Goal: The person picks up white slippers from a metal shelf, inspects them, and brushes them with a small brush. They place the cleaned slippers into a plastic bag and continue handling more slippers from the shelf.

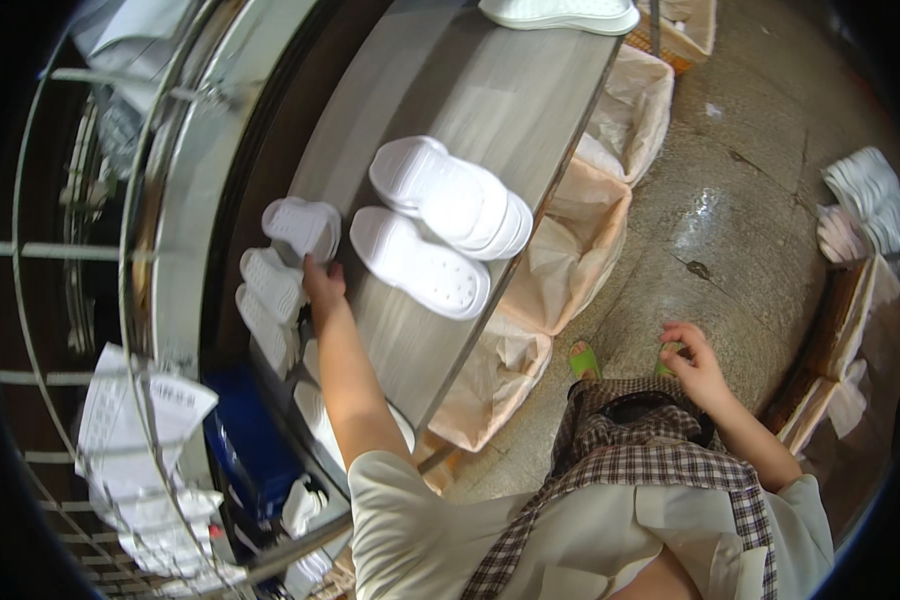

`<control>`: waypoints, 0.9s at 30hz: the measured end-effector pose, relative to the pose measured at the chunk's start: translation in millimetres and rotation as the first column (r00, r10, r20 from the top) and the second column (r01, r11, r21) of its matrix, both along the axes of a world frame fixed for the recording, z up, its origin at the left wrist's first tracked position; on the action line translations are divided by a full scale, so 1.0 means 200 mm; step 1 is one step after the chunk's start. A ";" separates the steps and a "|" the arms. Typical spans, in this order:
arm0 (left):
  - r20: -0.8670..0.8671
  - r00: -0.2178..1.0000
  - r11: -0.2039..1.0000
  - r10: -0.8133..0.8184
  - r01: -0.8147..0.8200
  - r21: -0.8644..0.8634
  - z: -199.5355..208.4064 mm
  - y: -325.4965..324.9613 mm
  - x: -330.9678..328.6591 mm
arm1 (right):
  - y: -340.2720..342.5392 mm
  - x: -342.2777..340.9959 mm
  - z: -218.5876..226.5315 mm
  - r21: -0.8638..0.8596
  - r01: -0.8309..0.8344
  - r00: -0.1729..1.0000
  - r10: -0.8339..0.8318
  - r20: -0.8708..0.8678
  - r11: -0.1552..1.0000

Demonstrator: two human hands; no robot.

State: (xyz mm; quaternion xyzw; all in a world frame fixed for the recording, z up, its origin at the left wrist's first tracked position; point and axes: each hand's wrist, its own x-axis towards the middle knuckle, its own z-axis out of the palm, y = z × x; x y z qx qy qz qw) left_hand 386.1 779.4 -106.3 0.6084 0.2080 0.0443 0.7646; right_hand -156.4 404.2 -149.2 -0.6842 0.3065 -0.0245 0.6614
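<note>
My left hand (325, 285) reaches to the far left side of a grey wood-grain table. Its fingertips are at the lower end of a white shoe sole (301, 226), with the thumb held apart; whether they grip it is partly hidden. Beside it more white soles (270, 285) lean in a row. Nearer the table's middle lie a white sole dotted with small holes (425, 265) and a stack of white soles (450, 195). Some soles are covered in part by my left forearm. My right hand (698, 368) hangs over the floor, fingers loosely bent and apart, holding nothing.
Lined bins (560, 240) stand along the table's right edge. A wire rack with papers (135, 420) and a blue box (250, 440) are at the left. More white soles (560, 14) lie at the far end; another bin with pale soles (865, 205) stands at the right.
</note>
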 end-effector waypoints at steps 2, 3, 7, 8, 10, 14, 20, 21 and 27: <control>-0.010 1.000 0.993 0.010 -0.011 -0.121 -0.07 0.07 0.16 | 0.06 0.03 0.01 -0.069 -0.044 0.998 0.046 0.032 0.997; -0.085 0.996 0.996 0.018 -0.025 -0.081 -0.07 0.09 0.22 | 0.08 0.04 0.02 -0.104 -0.079 0.997 0.080 0.008 0.992; 0.016 0.986 0.859 -0.167 0.154 -0.488 0.21 -0.03 0.18 | 0.12 0.08 0.06 -0.104 -0.069 0.986 0.084 0.145 0.992; 0.084 0.971 0.825 -0.226 0.236 -0.513 0.31 -0.10 0.06 | 0.10 0.10 0.07 -0.121 -0.082 0.989 0.096 0.114 0.989; 0.219 0.826 0.630 -0.519 0.543 -0.556 0.49 -0.24 -0.30 | 0.06 0.15 0.11 0.020 -0.041 0.984 0.036 0.177 0.999; 0.221 0.641 0.586 -0.735 0.764 -0.270 0.70 -0.57 -1.18 | -0.04 0.30 0.27 0.167 -0.110 0.895 0.024 0.445 0.980; 0.092 0.417 0.384 -0.904 0.889 -0.250 0.61 -1.06 -2.01 | -0.13 0.38 0.53 0.714 -0.402 0.714 -0.292 0.637 0.573; 0.067 0.388 0.366 -0.919 0.905 -0.214 0.58 -1.12 -2.09 | -0.18 0.33 0.55 0.709 -0.523 0.676 -0.277 0.683 0.473; 0.127 0.226 0.258 -0.966 0.806 0.533 0.49 -1.41 -2.16 | -0.26 0.08 0.64 0.646 -0.376 0.613 -0.344 0.711 0.664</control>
